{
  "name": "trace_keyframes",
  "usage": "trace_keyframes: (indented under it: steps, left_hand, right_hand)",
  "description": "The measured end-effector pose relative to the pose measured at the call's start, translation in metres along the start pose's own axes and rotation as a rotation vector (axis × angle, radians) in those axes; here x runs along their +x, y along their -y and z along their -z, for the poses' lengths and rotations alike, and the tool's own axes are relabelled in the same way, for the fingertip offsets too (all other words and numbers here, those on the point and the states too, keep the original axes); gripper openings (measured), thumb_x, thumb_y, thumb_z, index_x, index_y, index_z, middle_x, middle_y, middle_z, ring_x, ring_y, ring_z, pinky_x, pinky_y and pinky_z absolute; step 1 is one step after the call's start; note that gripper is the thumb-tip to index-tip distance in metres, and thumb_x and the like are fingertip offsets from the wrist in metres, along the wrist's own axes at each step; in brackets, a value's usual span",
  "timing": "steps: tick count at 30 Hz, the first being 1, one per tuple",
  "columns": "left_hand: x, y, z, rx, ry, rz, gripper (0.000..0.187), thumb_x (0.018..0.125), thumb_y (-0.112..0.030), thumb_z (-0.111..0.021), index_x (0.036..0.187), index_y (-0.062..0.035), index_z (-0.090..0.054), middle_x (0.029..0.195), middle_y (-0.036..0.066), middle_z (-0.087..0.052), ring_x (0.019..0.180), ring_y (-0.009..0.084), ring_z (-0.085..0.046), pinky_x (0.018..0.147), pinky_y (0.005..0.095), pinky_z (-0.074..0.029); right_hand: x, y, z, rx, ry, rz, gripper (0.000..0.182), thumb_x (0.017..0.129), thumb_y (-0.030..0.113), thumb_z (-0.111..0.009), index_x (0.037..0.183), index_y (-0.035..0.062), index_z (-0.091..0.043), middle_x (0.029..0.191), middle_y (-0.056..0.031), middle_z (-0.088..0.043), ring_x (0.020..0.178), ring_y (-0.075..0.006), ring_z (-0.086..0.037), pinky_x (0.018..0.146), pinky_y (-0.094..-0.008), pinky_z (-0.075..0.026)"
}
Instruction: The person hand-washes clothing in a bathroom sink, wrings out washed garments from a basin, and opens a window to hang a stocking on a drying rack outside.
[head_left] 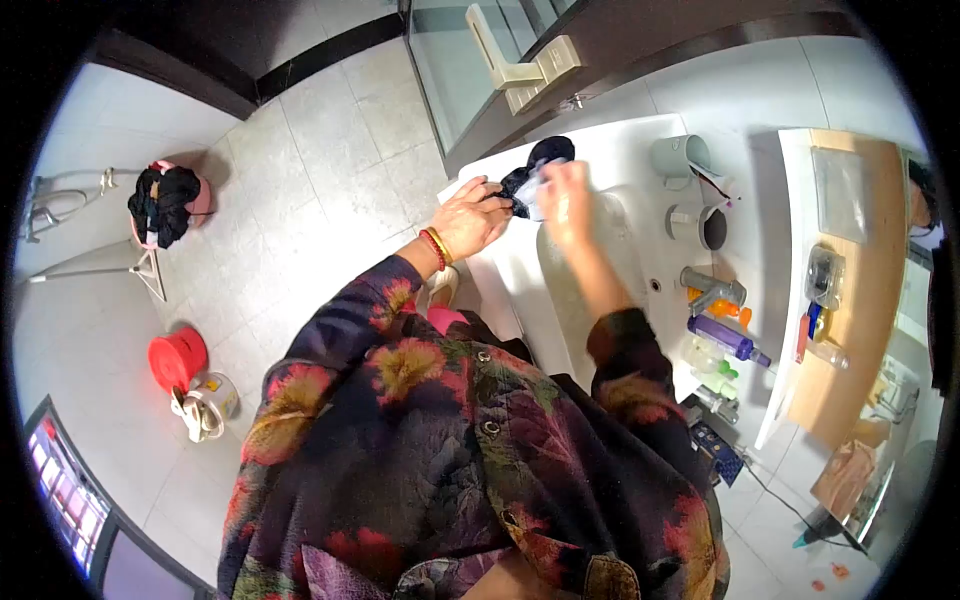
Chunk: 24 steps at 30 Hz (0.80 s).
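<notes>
A dark wet cloth (552, 152) with whitish suds on it lies on the left ledge of the white sink (540, 292). My left hand (470, 218), with red and yellow bracelets at the wrist, presses on the cloth's near end with its fingers close together. Over the suds-covered middle of the cloth is my right hand (568, 205), blurred by motion, its fingers bent down onto the fabric. What lies under the right fingers is partly hidden.
Cups (690, 226), a faucet (712, 287) and a purple bottle (728, 338) line the sink's right side. Beyond them is a wooden shelf (850, 290). On the floor at left stand a red bucket (178, 358) and a basin of dark clothes (165, 205).
</notes>
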<state>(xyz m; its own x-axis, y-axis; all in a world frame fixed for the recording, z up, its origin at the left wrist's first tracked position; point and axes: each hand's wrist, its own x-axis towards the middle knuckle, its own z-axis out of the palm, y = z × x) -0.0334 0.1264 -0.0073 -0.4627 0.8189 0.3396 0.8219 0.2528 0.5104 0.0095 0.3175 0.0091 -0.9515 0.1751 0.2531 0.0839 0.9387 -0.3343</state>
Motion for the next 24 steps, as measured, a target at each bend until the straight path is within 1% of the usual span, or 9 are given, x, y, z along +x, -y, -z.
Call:
trace_keyframes:
  steps: [1, 4, 5, 7, 10, 14, 18, 21, 24]
  left_hand:
    - [0.000, -0.001, 0.001, 0.001, -0.004, 0.007, 0.021, 0.075, -0.018, -0.055, 0.093, -0.0097, -0.062, 0.102, 0.000, -0.057, 0.107, 0.0198, -0.043, 0.100, 0.0381, -0.027]
    - [-0.001, 0.001, -0.003, -0.002, -0.008, 0.021, 0.026, 0.073, -0.018, -0.056, 0.097, -0.0097, -0.060, 0.102, 0.000, -0.057, 0.106, 0.0202, -0.043, 0.099, 0.0378, -0.028]
    - [-0.003, -0.001, -0.003, 0.008, 0.009, 0.021, 0.026, 0.073, -0.018, -0.057, 0.097, -0.0098, -0.060, 0.102, 0.000, -0.056, 0.107, 0.0202, -0.043, 0.099, 0.0376, -0.028]
    - [0.000, -0.002, 0.001, 0.036, 0.025, 0.008, 0.025, 0.073, -0.018, -0.057, 0.097, -0.0100, -0.060, 0.103, 0.000, -0.056, 0.107, 0.0203, -0.043, 0.098, 0.0373, -0.029]
    - [0.001, 0.001, -0.003, 0.039, -0.042, -0.029, 0.020, 0.073, -0.018, -0.054, 0.090, -0.0106, -0.062, 0.099, -0.001, -0.057, 0.105, 0.0183, -0.043, 0.098, 0.0354, -0.028]
    - [-0.001, -0.001, -0.001, 0.034, -0.069, -0.019, 0.017, 0.074, -0.019, -0.054, 0.085, -0.0105, -0.064, 0.098, -0.001, -0.058, 0.103, 0.0179, -0.044, 0.098, 0.0353, -0.028]
    - [0.000, -0.001, -0.001, 0.032, -0.072, -0.025, 0.016, 0.074, -0.019, -0.055, 0.084, -0.0104, -0.063, 0.096, 0.000, -0.058, 0.103, 0.0184, -0.044, 0.098, 0.0362, -0.028]
    - [0.000, 0.000, 0.001, 0.015, -0.026, -0.013, 0.015, 0.073, -0.019, -0.055, 0.081, -0.0100, -0.063, 0.093, 0.000, -0.058, 0.103, 0.0187, -0.044, 0.098, 0.0365, -0.029]
    - [0.010, 0.002, -0.006, -0.010, -0.101, 0.024, 0.014, 0.073, -0.019, -0.055, 0.079, -0.0097, -0.063, 0.090, 0.000, -0.058, 0.102, 0.0183, -0.044, 0.097, 0.0360, -0.029]
  right_hand:
    - [-0.012, 0.023, -0.006, 0.003, 0.038, 0.117, 0.014, 0.069, 0.015, -0.054, 0.083, 0.0146, -0.053, 0.084, -0.0087, -0.047, 0.070, -0.0271, -0.055, 0.057, -0.0401, -0.045]
    - [0.000, -0.012, -0.021, -0.363, 0.088, -0.020, 0.006, 0.076, 0.019, -0.048, 0.076, 0.0129, -0.049, 0.078, -0.0091, -0.047, 0.062, -0.0269, -0.055, 0.053, -0.0421, -0.045]
    - [0.019, -0.029, -0.016, -0.302, 0.064, -0.220, 0.006, 0.075, 0.018, -0.050, 0.078, 0.0131, -0.051, 0.080, -0.0097, -0.047, 0.065, -0.0279, -0.055, 0.054, -0.0423, -0.045]
    - [0.030, -0.047, 0.011, -0.323, 0.075, -0.020, 0.011, 0.074, 0.018, -0.055, 0.084, 0.0138, -0.053, 0.082, -0.0095, -0.047, 0.077, -0.0290, -0.053, 0.062, -0.0412, -0.045]
    - [0.009, -0.043, 0.010, -0.221, -0.131, -0.039, 0.025, 0.073, 0.017, -0.059, 0.098, 0.0163, -0.055, 0.092, -0.0089, -0.048, 0.093, -0.0281, -0.044, 0.079, -0.0373, -0.040]
    - [0.004, -0.062, 0.003, -0.014, -0.191, -0.253, 0.026, 0.077, 0.017, -0.055, 0.103, 0.0137, -0.054, 0.091, -0.0107, -0.051, 0.083, -0.0272, -0.052, 0.070, -0.0373, -0.043]
    - [-0.003, -0.026, 0.020, 0.077, -0.096, -0.065, 0.024, 0.077, 0.018, -0.055, 0.100, 0.0133, -0.055, 0.077, -0.0116, -0.053, 0.068, -0.0295, -0.055, 0.060, -0.0396, -0.044]
    - [-0.031, 0.027, -0.012, -0.164, 0.048, 0.142, 0.015, 0.072, 0.024, -0.057, 0.075, 0.0131, -0.048, 0.069, -0.0061, -0.051, 0.051, -0.0266, -0.055, 0.046, -0.0400, -0.045]
    - [-0.009, -0.010, -0.019, -0.400, 0.006, 0.084, 0.017, 0.072, 0.026, -0.056, 0.078, 0.0128, -0.048, 0.067, -0.0053, -0.052, 0.046, -0.0239, -0.054, 0.042, -0.0394, -0.044]
